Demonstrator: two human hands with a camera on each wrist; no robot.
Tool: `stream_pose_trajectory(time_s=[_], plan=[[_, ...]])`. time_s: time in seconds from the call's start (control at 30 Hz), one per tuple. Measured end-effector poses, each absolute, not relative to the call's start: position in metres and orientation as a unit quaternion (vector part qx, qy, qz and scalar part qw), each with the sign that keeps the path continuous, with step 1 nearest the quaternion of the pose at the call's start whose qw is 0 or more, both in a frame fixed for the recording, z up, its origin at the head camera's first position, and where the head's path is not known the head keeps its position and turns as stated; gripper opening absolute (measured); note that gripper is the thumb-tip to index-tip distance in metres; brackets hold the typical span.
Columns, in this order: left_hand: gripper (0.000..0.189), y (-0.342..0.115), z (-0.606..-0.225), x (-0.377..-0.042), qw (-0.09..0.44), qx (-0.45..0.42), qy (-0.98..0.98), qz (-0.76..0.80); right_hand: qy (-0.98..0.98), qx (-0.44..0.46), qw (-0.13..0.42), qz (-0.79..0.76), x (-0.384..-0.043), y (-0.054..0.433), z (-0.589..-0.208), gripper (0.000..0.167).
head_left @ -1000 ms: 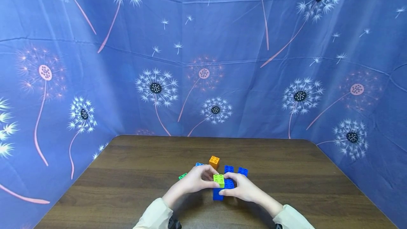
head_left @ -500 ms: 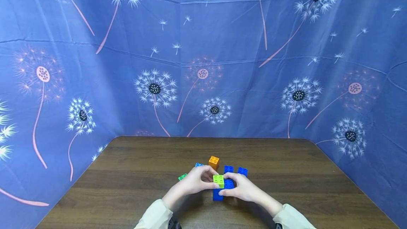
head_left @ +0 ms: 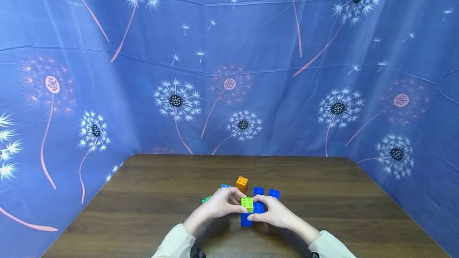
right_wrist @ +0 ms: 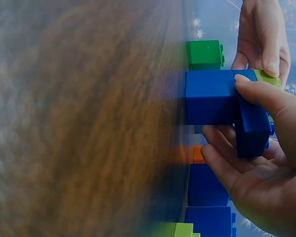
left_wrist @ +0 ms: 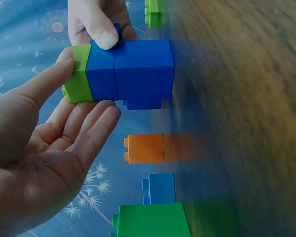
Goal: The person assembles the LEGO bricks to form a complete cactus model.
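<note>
Near the table's front edge, both hands meet at a small stack of toy building bricks. My left hand pinches the lime green brick on top between thumb and fingers. My right hand grips the blue brick beneath it, thumb on one face and fingers on the other. That blue brick juts out to the right past a lower blue brick, which stands on the table. In the left wrist view the lime brick sits flush against the blue one. Part of the stack is hidden by my right fingers.
Behind the stack stands an orange brick. A light blue brick and a green brick lie left, partly covered by my left hand. Right of centre are two blue bricks. Another lime brick shows in the right wrist view.
</note>
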State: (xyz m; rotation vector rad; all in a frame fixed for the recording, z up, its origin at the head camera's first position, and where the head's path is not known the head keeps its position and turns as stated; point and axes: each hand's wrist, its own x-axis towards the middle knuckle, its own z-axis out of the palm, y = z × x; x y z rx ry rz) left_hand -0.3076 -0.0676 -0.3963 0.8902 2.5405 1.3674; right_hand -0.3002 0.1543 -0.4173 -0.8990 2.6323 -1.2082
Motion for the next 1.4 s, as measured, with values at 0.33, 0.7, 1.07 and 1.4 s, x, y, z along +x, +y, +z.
stream_pose_trajectory(time_s=[0.33, 0.7, 1.07, 1.4], plan=[[0.031, -0.068, -0.398, -0.309, 0.068, 0.289, 0.838, 0.457, 0.855, -0.311, 0.034, -0.414, -0.3, 0.154, -0.419, 0.043], [0.029, -0.067, -0.397, -0.309, 0.077, 0.298, 0.823, 0.478, 0.83, -0.328, 0.017, -0.451, -0.299, 0.153, -0.412, 0.036], [0.027, -0.068, -0.401, -0.31, 0.075, 0.301, 0.816, 0.488, 0.84, -0.329, -0.009, -0.431, -0.302, 0.152, -0.416, 0.033], [0.027, -0.07, -0.399, -0.31, 0.078, 0.297, 0.818, 0.486, 0.841, -0.335, -0.03, -0.423, -0.295, 0.148, -0.408, 0.033]])
